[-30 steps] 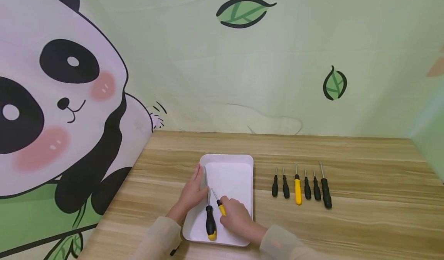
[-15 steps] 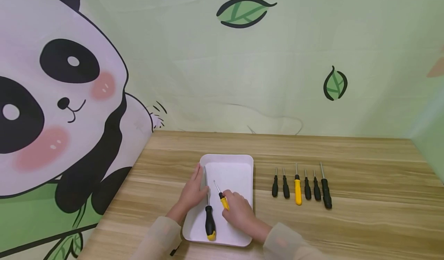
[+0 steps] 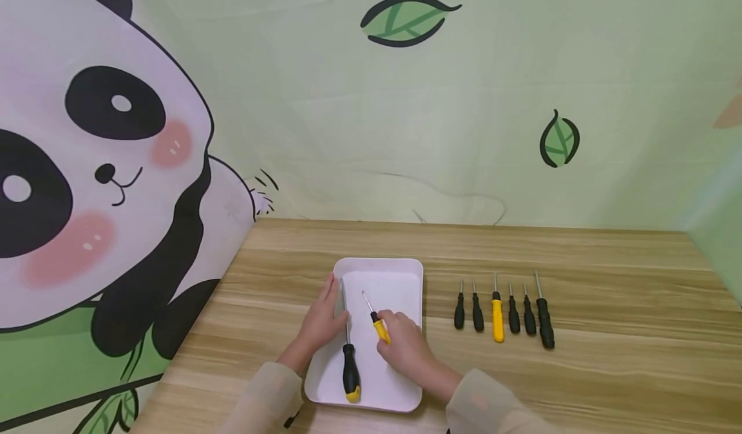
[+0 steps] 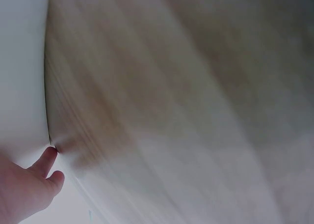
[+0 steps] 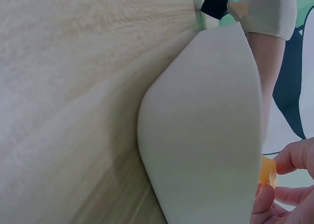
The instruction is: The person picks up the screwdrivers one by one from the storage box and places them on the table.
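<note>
A shallow white tray (image 3: 400,292) lies on the wooden table. My left hand (image 3: 317,318) holds its left side, fingers along the outside of the rim and thumb reaching inside. Between thumb and fingers, my right hand (image 3: 406,347) pinches the yellow handle of a small screwdriver (image 3: 380,331) over the tray; its tip points away to the upper left. A larger screwdriver (image 3: 350,373), black with a yellow end, lies lengthwise in the tray's left part. In the right wrist view the tray wall hides most of the small screwdriver, leaving the orange-yellow handle end (image 5: 267,171) visible.
Right of the tray, several screwdrivers stand in a row on the table, tips away: small black ones (image 3: 478,318), a yellow one (image 3: 498,321) and a longer black one (image 3: 545,324). A green wall cloth (image 3: 324,131) with a panda print rises behind.
My right hand has moved a little rightward with the small screwdriver, away from the large one, and the tip has shifted farther from me. My left hand stays on the tray's side.
</note>
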Demonstrator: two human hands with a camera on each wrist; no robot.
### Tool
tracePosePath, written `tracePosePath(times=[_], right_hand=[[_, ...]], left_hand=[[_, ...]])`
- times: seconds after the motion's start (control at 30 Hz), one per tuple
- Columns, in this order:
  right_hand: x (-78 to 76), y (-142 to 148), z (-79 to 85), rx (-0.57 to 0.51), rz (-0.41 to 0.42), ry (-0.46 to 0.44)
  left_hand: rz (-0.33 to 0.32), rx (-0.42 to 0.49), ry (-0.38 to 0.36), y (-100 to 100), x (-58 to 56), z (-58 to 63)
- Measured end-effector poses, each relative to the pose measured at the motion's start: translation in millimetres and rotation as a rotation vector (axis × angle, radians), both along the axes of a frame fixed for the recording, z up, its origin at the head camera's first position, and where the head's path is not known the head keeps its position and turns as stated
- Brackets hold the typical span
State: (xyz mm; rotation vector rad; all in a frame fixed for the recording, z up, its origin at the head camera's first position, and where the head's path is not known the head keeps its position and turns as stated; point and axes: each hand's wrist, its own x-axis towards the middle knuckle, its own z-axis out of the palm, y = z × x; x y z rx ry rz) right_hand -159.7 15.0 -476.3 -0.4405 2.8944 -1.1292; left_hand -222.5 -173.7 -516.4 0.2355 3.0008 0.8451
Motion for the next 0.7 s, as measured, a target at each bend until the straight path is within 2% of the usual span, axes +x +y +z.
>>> tracePosePath(times=[0.23, 0.47, 0.7], right_hand=[[-2.3, 6, 4.1, -0.023, -0.01, 0.058], [-5.1, 12, 9.1, -0.043, -0.027, 0.089], [-9.4, 18, 12.0, -0.052, -0.057, 0.11]], left_hand=[[-0.023, -0.006, 0.052, -1, 0.5, -1.1], [-0.017, -0.002, 0.034, -2, 1.2, 0.0], [-0.021, -0.006, 0.052, -2, 0.5, -0.9]])
